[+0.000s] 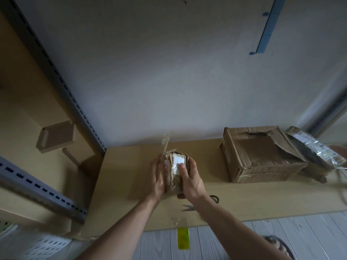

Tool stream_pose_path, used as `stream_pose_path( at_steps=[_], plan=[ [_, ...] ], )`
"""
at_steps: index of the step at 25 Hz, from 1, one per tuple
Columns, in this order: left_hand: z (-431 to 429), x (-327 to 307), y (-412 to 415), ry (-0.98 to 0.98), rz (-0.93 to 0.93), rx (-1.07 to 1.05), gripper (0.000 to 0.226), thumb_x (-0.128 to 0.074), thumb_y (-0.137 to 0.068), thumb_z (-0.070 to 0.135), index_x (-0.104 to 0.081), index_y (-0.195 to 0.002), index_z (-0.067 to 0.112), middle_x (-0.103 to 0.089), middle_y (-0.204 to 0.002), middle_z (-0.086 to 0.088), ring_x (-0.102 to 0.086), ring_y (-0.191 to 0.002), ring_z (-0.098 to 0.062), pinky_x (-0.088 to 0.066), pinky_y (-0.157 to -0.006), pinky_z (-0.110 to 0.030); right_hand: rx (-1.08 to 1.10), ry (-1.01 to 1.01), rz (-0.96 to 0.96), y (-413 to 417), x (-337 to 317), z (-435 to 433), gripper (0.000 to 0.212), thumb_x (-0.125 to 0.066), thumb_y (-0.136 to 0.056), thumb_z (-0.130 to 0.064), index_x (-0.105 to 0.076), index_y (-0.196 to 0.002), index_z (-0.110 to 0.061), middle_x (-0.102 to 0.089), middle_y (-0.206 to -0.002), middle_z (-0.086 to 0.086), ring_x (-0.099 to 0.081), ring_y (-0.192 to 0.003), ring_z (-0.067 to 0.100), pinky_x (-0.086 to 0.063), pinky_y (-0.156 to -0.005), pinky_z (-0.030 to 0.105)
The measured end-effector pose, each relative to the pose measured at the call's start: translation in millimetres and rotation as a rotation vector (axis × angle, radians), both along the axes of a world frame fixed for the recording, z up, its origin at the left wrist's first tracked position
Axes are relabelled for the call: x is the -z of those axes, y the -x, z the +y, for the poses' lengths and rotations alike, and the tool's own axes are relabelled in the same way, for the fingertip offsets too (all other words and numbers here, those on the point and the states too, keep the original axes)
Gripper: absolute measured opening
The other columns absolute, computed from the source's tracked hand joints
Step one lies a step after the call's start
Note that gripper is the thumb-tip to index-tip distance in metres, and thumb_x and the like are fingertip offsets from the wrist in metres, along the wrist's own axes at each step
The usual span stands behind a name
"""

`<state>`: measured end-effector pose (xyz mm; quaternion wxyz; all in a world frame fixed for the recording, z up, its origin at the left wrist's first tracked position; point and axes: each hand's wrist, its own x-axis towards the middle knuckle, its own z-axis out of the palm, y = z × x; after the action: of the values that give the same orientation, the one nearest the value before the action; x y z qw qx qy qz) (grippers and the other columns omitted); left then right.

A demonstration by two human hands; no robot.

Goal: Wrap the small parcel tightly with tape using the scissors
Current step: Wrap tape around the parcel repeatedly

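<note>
A tan board [244, 196] serves as the worktop, set against a pale wall [150, 72], with grey slotted shelf posts [62, 87] to the left and pale floor planks [281, 239] at the near edge. Over the board's middle, one small parcel [173, 173] is gripped by both hands: the left hand [158, 177] curls round its left side, and the right hand [189, 180] wraps the right side, its thumb pressing a white label [177, 158] whose print is too blurred to read. One pair of scissors [187, 207] lies near, under the right forearm. To the right sit one torn cardboard box [259, 158] and one shiny plastic packet [317, 149].
</note>
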<state>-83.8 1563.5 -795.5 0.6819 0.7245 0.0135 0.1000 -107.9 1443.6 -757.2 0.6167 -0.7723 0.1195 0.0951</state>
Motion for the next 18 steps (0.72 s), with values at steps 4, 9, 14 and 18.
stream_pose_path(
  at_steps=[4,9,14,18],
  plan=[
    [-2.7,-13.2,4.7,0.083,-0.013,-0.007,0.033,-0.034,-0.100,0.018,-0.061,-0.118,0.015,-0.076,-0.101,0.008,-0.069,-0.094,-0.001,-0.054,-0.085,-0.024,-0.040,0.196,0.015,-0.6,-13.0,3.4,0.078,-0.055,-0.082,-0.074,-0.029,-0.142,-0.031,-0.063,-0.113,0.000,-0.063,-0.107,0.028,-0.051,-0.090,0.037],
    [-1.4,-11.9,12.1,0.142,0.035,-0.051,0.030,-0.031,-0.107,0.007,-0.054,-0.126,0.010,-0.067,-0.109,0.004,-0.066,-0.094,0.007,-0.047,-0.083,-0.013,-0.004,0.251,-0.045,2.3,-15.3,8.1,0.066,-0.056,-0.084,-0.071,-0.039,-0.132,-0.029,-0.065,-0.101,-0.005,-0.067,-0.101,0.027,-0.053,-0.088,0.039],
    [8.4,-0.8,12.0,0.089,0.143,0.032,0.046,-0.039,-0.099,0.052,-0.061,-0.127,0.022,-0.072,-0.117,-0.001,-0.067,-0.112,-0.014,-0.050,-0.099,-0.034,0.020,0.262,-0.054,1.4,-9.2,11.6,0.055,-0.042,-0.097,-0.061,-0.037,-0.143,-0.031,-0.069,-0.116,0.004,-0.065,-0.106,0.030,-0.045,-0.080,0.032],
    [9.6,5.2,12.3,-0.014,0.168,0.038,0.057,-0.046,-0.094,0.065,-0.056,-0.135,0.027,-0.060,-0.134,-0.005,-0.056,-0.127,-0.021,-0.040,-0.111,-0.049,0.005,0.252,-0.096,-0.1,-2.9,6.5,0.050,-0.030,-0.102,-0.055,-0.036,-0.145,-0.029,-0.070,-0.116,0.003,-0.065,-0.106,0.033,-0.048,-0.085,0.036]
  ],
)
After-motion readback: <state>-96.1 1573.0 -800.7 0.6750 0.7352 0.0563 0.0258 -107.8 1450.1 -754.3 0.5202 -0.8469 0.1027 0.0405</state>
